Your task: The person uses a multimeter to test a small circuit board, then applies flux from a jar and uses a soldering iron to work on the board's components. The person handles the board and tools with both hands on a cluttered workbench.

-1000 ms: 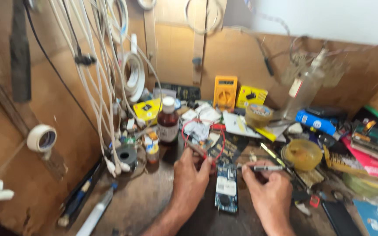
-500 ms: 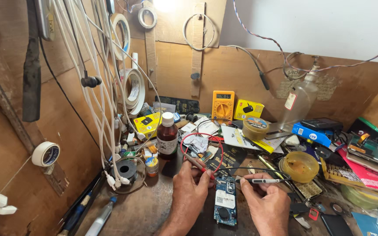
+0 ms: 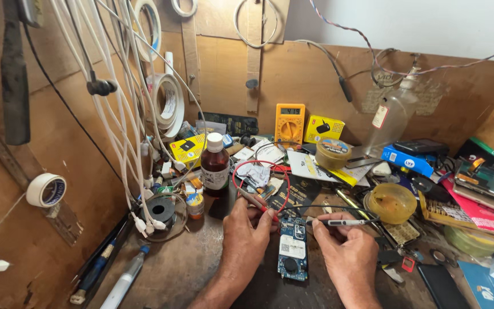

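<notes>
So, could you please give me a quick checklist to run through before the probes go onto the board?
1. Red probe gripped in left hand: ok.
2. Black probe gripped in right hand: ok.
3. Blue circuit board flat on the bench between the hands: ok.
4. Yellow multimeter display lit: ok; reading and dial setting: cannot tell.
5. Probe tips touching the board: cannot tell.
6. Red lead clear of brown bottle: ok.

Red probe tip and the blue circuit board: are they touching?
Cannot tell. In the head view the red probe in the left hand ends at the blue circuit board's top edge, too small to judge contact.
</notes>
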